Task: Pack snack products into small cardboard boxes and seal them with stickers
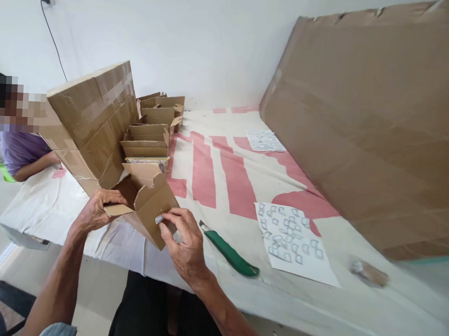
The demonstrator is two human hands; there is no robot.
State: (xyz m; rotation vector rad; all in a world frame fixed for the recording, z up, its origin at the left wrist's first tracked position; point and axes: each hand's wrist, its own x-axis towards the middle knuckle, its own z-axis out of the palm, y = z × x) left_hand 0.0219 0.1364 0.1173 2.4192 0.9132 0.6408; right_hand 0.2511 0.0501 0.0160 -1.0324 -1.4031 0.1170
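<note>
Between hands (96,212) (187,245), box (153,202), tiny label (159,218) unreadable

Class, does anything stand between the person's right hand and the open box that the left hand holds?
Nothing visible blocks it. The right hand is at the side panel of the open box, with only a small pale piece by its fingertips. The green knife lies to the hand's right, outside that path.

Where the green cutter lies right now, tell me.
In the head view, the green cutter lies on the table, right of the right hand and left of the nearer marked sheet.
</note>
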